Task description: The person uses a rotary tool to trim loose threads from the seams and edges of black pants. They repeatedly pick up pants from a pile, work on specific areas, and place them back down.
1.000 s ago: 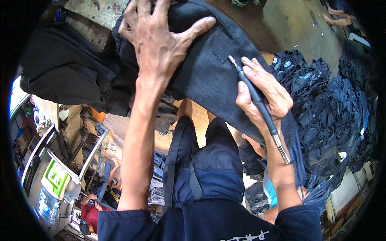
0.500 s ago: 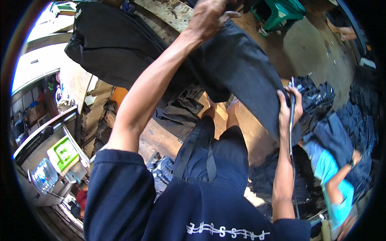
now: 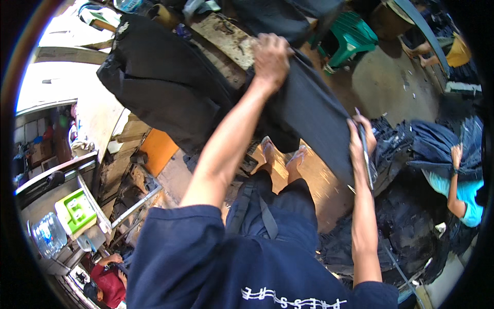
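Note:
Black trousers (image 3: 314,98) hang stretched out before me, one leg slanting down to the right and the other part (image 3: 164,77) spreading left. My left hand (image 3: 271,59) is closed on the upper edge of the slanting leg, knuckles up. My right hand (image 3: 362,139) is at that leg's lower right end, fingers bent round a slim, dark, pen-like tool (image 3: 366,154) that lies along the wrist. The tool's exact kind cannot be made out. Whether the right fingers also pinch the cloth is hard to see.
Dark garments (image 3: 381,216) are heaped at the right, beside a person in light blue (image 3: 458,198) handling dark cloth. A green plastic stool (image 3: 352,38) stands beyond. Left are a green tray (image 3: 77,213), a water jug (image 3: 49,234) and a person in red (image 3: 109,283).
My left hand has come down and right, its fingers now closed on the cloth edge. My right hand is slightly lower and left. The view has shifted, and the person in blue has moved.

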`<action>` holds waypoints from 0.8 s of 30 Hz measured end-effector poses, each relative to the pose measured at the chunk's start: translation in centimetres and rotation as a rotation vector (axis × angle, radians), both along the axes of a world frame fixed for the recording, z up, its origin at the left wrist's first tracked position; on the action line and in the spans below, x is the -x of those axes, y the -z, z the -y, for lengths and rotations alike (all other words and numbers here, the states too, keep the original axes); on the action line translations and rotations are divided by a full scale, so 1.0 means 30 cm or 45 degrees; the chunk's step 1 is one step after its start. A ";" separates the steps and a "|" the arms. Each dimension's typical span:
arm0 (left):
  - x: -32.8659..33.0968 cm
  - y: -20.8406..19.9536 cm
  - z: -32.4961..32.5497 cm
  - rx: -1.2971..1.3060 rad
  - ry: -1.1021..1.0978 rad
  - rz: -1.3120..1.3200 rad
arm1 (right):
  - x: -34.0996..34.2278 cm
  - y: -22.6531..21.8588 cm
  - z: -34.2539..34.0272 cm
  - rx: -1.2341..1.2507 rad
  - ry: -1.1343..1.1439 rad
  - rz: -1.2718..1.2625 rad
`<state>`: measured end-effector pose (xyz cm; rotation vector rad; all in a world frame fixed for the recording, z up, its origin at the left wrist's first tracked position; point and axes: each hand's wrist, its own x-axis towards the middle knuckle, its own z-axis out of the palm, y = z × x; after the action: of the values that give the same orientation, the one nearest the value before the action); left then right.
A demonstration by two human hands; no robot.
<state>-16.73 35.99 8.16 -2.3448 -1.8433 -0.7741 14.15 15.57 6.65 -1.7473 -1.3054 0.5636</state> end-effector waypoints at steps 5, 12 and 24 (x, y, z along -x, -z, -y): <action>-0.090 -0.084 0.067 -0.273 0.011 0.380 | 0.091 0.035 -0.183 -0.054 -0.053 0.039; -0.282 0.058 0.552 0.319 0.542 0.029 | -0.217 -0.093 0.218 0.184 -0.134 0.158; -0.325 -0.078 0.542 -0.126 0.086 0.115 | -0.162 0.008 0.118 -0.070 -0.178 -0.116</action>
<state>-6.98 19.74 10.50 -2.3579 -1.7228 -0.9707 19.01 12.02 6.40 -1.5762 -1.3729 0.6720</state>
